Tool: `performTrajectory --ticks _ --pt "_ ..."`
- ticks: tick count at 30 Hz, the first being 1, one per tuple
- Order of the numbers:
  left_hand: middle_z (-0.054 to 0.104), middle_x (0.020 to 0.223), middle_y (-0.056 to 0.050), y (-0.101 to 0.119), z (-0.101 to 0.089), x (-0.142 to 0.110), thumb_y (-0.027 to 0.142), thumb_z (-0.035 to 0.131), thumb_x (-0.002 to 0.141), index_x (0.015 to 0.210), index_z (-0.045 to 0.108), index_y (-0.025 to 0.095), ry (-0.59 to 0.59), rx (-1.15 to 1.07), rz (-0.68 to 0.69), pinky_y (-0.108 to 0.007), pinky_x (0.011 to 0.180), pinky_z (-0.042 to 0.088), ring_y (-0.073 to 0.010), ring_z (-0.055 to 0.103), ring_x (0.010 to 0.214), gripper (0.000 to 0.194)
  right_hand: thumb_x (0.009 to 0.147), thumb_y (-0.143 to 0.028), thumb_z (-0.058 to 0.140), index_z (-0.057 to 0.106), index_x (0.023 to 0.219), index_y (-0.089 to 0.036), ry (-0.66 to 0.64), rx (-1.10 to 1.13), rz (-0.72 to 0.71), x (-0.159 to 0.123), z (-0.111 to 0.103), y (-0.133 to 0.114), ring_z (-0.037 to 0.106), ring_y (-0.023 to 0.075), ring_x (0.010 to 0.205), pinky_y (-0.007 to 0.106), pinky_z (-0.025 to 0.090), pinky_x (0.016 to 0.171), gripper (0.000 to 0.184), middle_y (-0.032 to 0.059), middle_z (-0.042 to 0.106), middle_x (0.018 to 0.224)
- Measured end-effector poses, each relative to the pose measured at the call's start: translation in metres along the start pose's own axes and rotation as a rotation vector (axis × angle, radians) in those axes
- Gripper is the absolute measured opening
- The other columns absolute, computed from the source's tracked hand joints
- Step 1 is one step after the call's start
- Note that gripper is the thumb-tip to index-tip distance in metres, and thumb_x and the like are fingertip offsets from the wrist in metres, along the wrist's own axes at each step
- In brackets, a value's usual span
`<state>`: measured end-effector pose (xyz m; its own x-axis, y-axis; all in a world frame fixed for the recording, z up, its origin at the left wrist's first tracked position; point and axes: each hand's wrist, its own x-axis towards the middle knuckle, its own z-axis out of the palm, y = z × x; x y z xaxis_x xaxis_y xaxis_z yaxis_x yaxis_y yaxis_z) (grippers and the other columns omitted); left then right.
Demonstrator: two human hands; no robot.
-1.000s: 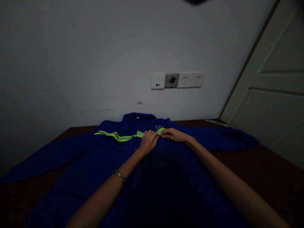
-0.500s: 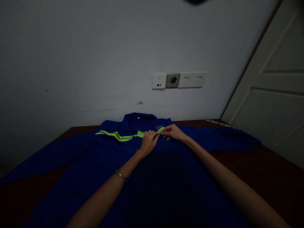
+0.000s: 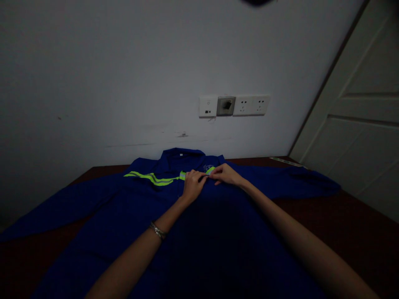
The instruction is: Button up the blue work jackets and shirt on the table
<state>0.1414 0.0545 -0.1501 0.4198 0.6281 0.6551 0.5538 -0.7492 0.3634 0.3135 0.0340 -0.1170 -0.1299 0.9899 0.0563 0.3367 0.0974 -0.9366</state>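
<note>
A blue work jacket (image 3: 134, 216) lies spread out, collar toward the wall and sleeves stretched to both sides. Yellow-green reflective tape (image 3: 149, 178) with a grey stripe crosses its chest. My left hand (image 3: 193, 185), with a bracelet on the wrist, pinches the jacket at the chest. Fingertip to fingertip with it, my right hand (image 3: 227, 174) pinches the fabric beside a small printed mark (image 3: 206, 167). The fingers hide the exact spot that they grip, and the light is dim.
The jacket rests on a dark reddish-brown table (image 3: 336, 224) against a pale wall (image 3: 93, 83). Wall sockets (image 3: 251, 105) sit above it. A thin ruler-like strip (image 3: 288, 162) lies at the back right, near a panelled door (image 3: 364, 133).
Both hands stay at the same place on the chest, with only slight finger movement. The jacket lies as before.
</note>
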Motion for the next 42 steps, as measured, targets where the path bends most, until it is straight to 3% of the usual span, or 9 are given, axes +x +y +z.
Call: performTrajectory --ticks 3,9,15,24,30,34,42 --pt "0.066 0.083 -0.002 0.000 -0.001 0.001 0.023 0.055 0.082 0.086 0.065 0.020 0.015 -0.005 -0.006 -0.034 0.077 0.034 -0.0189 0.052 0.084 0.011 0.064 -0.022 0.069 0.069 0.069 -0.010 0.021 0.006 0.014 0.001 -0.001 0.002 0.058 0.0081 0.053 0.022 0.055 0.053 0.013 0.0006 0.062 0.061" --pt "0.059 0.088 -0.006 0.009 -0.010 -0.003 0.026 0.054 0.081 0.086 0.059 0.017 0.167 0.060 0.030 -0.034 0.078 0.036 -0.0199 0.049 0.088 0.011 0.064 -0.023 0.070 0.069 0.067 -0.010 0.068 0.012 0.017 0.003 -0.004 0.004 0.058 0.0079 0.049 0.018 0.054 0.047 0.014 0.0005 0.062 0.058" --pt "0.059 0.084 -0.007 0.012 -0.006 -0.006 0.024 0.045 0.086 0.087 0.059 0.017 -0.047 0.076 0.238 -0.034 0.078 0.039 -0.0191 0.051 0.084 0.015 0.065 -0.022 0.069 0.069 0.066 -0.010 0.086 0.006 0.025 0.004 -0.004 0.002 0.060 0.0091 0.050 0.018 0.054 0.047 0.012 0.0017 0.065 0.059" --pt "0.060 0.082 -0.005 0.010 -0.001 0.000 0.020 0.048 0.085 0.082 0.059 0.017 -0.092 0.097 0.207 -0.031 0.074 0.040 -0.0178 0.055 0.080 0.012 0.067 -0.016 0.063 0.065 0.060 -0.012 0.184 -0.230 0.098 -0.001 0.001 -0.010 0.059 0.0109 0.043 0.014 0.040 0.035 0.008 0.0019 0.062 0.052" --pt "0.060 0.082 -0.005 0.016 -0.002 0.000 0.020 0.047 0.086 0.084 0.060 0.017 -0.095 0.110 0.202 -0.029 0.073 0.040 -0.0171 0.056 0.079 0.014 0.066 -0.013 0.060 0.062 0.057 -0.012 0.213 -0.328 0.129 -0.006 0.004 -0.021 0.059 0.0109 0.042 0.014 0.039 0.036 0.010 0.0028 0.063 0.053" --pt "0.060 0.081 -0.005 0.018 -0.001 0.001 0.020 0.048 0.085 0.084 0.062 0.016 -0.098 0.071 0.179 -0.028 0.071 0.041 -0.0165 0.056 0.077 0.014 0.067 -0.014 0.062 0.063 0.059 -0.011 0.174 -0.251 0.183 -0.003 0.003 -0.017 0.059 0.0107 0.043 0.015 0.043 0.039 0.008 0.0041 0.065 0.057" --pt "0.060 0.078 -0.005 0.015 0.004 0.004 0.013 0.052 0.082 0.081 0.064 0.013 -0.151 -0.037 0.112 -0.025 0.070 0.043 -0.0148 0.056 0.074 0.012 0.066 -0.011 0.064 0.062 0.056 -0.011 0.136 -0.098 0.256 0.004 0.001 -0.004 0.057 0.0088 0.040 0.014 0.046 0.041 0.010 -0.0013 0.058 0.044"
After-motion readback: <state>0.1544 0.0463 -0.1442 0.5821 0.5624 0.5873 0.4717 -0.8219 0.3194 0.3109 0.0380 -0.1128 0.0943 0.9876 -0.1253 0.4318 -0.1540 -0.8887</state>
